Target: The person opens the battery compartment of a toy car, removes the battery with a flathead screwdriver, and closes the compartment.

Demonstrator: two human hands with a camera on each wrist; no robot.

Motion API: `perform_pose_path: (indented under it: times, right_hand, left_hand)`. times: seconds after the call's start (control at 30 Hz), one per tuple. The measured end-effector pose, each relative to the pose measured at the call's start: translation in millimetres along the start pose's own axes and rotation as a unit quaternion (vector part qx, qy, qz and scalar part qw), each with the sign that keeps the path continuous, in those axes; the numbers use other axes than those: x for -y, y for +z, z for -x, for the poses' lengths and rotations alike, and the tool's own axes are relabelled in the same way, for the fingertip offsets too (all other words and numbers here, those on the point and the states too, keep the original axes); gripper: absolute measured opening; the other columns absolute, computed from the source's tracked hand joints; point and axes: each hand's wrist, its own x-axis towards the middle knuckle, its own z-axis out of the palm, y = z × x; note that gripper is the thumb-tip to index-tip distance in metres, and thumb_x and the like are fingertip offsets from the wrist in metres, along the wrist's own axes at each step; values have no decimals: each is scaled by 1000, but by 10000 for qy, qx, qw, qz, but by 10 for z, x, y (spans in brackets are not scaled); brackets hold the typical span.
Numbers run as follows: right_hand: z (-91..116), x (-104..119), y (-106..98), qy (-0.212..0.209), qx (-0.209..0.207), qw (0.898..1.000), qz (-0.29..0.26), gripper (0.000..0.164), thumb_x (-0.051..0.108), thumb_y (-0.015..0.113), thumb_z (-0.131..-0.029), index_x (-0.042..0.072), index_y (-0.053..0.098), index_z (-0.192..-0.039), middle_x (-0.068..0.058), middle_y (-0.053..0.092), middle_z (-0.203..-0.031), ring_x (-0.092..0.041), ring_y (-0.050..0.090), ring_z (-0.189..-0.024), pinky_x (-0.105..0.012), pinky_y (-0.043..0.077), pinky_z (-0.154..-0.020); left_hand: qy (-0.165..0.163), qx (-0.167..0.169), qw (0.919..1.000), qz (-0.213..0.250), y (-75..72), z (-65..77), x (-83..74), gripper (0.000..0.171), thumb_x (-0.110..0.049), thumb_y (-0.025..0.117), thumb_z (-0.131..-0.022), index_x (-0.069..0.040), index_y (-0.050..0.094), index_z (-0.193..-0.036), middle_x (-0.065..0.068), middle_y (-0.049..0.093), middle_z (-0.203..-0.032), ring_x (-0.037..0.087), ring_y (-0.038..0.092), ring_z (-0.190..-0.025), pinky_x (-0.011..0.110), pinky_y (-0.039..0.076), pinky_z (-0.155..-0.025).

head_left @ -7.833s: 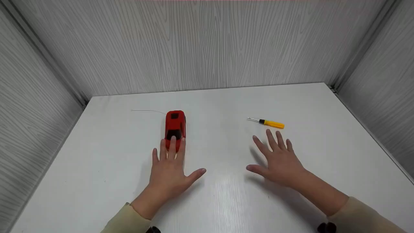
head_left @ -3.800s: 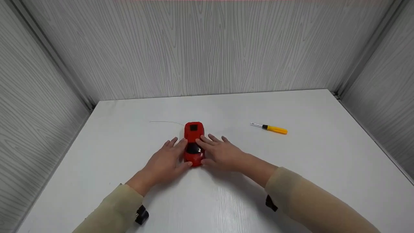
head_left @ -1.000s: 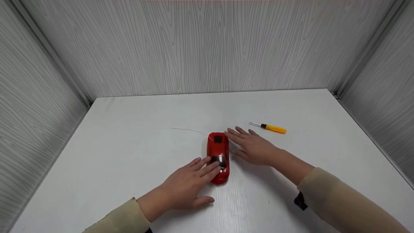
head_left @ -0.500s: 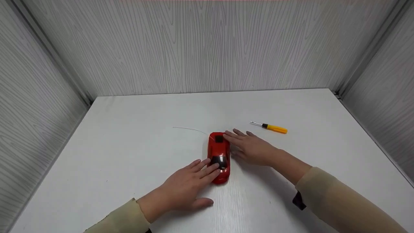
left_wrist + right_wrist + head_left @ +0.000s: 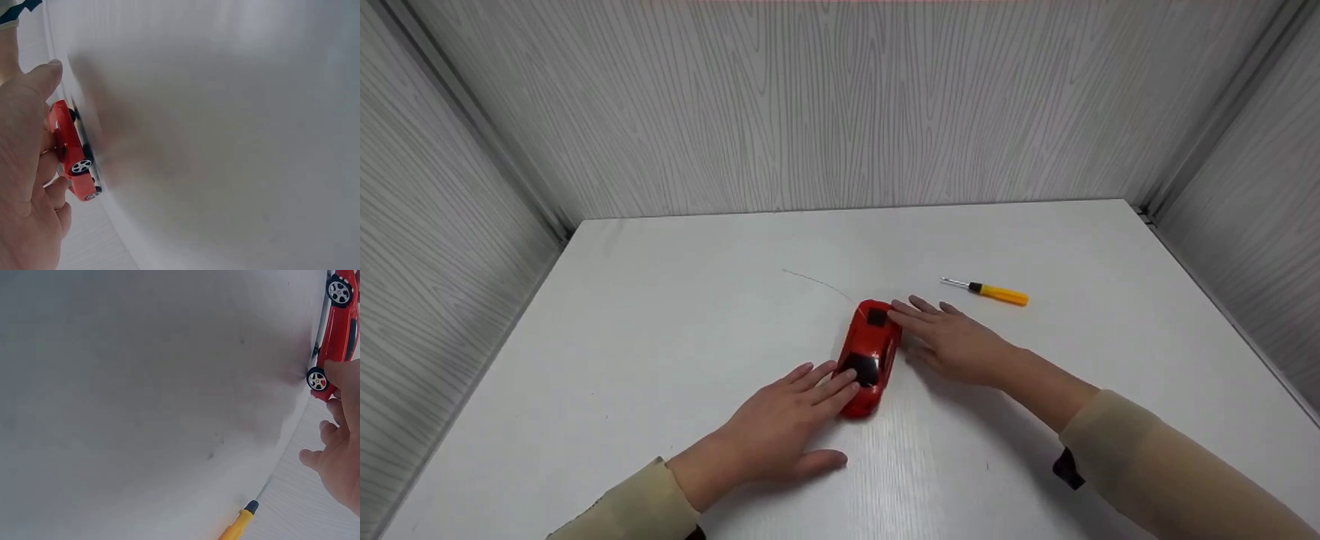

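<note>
A red toy car (image 5: 868, 349) stands on its wheels on the white table, slightly angled, with its far end leaning to the right. From that end a thin wire (image 5: 817, 282) trails to the upper left. My left hand (image 5: 780, 420) lies with extended fingers against the car's near left part, fingertips over its dark windshield and thumb apart. At the far right side of the car, fingertips of my right hand (image 5: 960, 345) touch it, the fingers fairly straight. The right wrist view shows the car's wheels (image 5: 340, 292) and the right thumb at its side.
A screwdriver (image 5: 997, 293) with a yellow handle lies to the right, just beyond the right hand. White wood-grain panels (image 5: 840, 105) enclose the table (image 5: 660, 315) at the back and both sides.
Over the earlier frames the car came from the left to the middle between both hands. In the last half second it has turned slightly clockwise, its wire swinging with it. The screwdriver stays put.
</note>
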Motion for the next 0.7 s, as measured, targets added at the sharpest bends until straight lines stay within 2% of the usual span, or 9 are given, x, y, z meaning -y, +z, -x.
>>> perform_pose_path:
  times: [0.27,0.43,0.6,0.7]
  right_hand:
    - [128,-26,13,-64,-100,9999,-87,66,20,63,-107,16,35,-167,-3,32,-172,-32,23,-160,-60,26,-124]
    - [215,-27,18,-149,-140,9998,26,69,23,65,-106,15,34,-168,-4,33,-172,-32,22,-160,-60,25,-124]
    - [304,-30,36,-412,-206,9989,61,70,24,65,-106,11,33,-167,-8,33,-172,-37,22,-160,-64,26,-123]
    - [351,-21,43,-390,-147,9991,67,72,26,65,-106,12,32,-168,-7,32,-172,-36,21,-160,-64,24,-123]
  left_hand:
    - [-240,-48,9997,-66,5,35,44,86,-67,55,-101,-14,35,-167,1,29,-172,24,21,-161,46,19,-129]
    - [-255,-205,9994,-136,1,58,82,84,-64,55,-103,-11,39,-165,5,33,-171,29,26,-159,48,22,-128]
    - [-441,-174,9988,-121,-6,63,127,83,-63,57,-103,-11,39,-165,6,33,-171,30,27,-159,49,22,-128]
    - [-522,-223,9983,-116,2,62,159,83,-62,57,-102,-10,39,-165,6,33,-171,30,27,-159,48,23,-128]
